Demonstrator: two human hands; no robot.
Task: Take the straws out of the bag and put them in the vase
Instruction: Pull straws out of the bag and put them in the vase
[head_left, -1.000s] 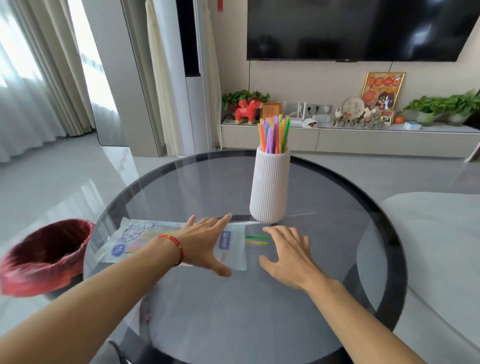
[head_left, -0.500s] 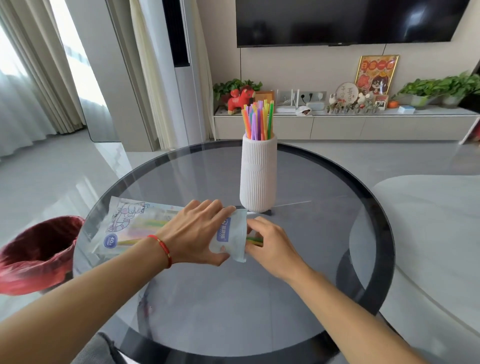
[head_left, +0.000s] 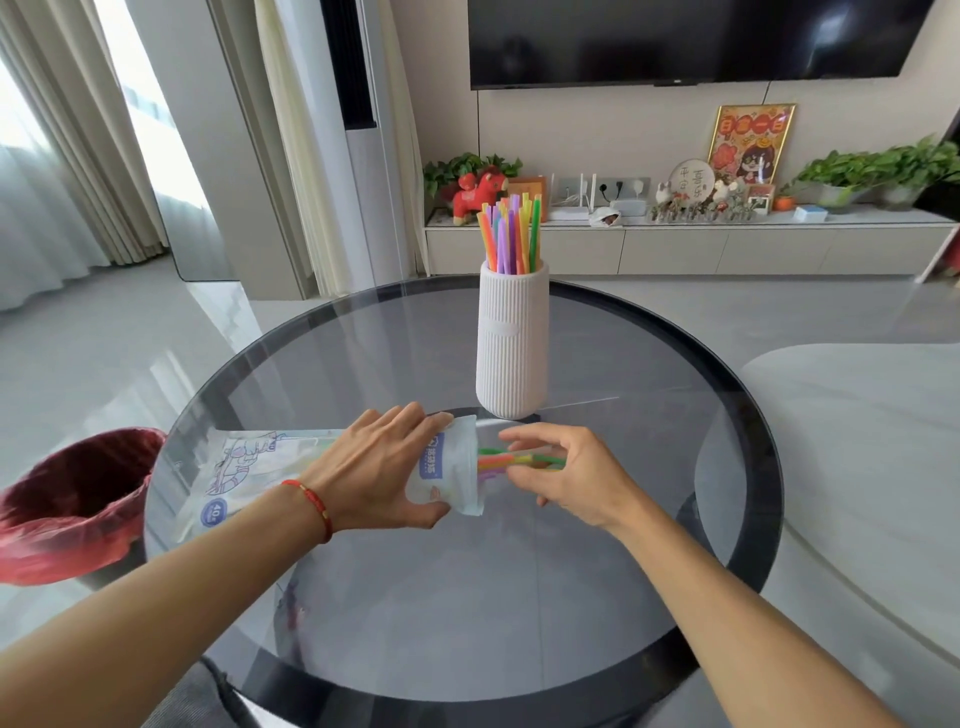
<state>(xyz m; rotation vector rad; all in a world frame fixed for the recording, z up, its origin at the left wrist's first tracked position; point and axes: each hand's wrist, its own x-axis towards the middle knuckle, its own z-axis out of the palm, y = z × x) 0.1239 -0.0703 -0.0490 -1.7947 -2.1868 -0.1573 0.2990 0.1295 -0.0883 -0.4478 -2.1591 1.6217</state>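
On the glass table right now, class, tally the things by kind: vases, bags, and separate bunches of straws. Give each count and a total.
Vases: 1, the white ribbed vase
Bags: 1, the straw bag, held by the left hand
Bunches of straws: 2, the straws in the vase and the straws at the bag's mouth, pinched by the right hand
Total: 4

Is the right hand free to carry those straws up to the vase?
Probably yes. The right hand pinches straws half out of the bag; the vase stands just beyond, with nothing between and room at its mouth.
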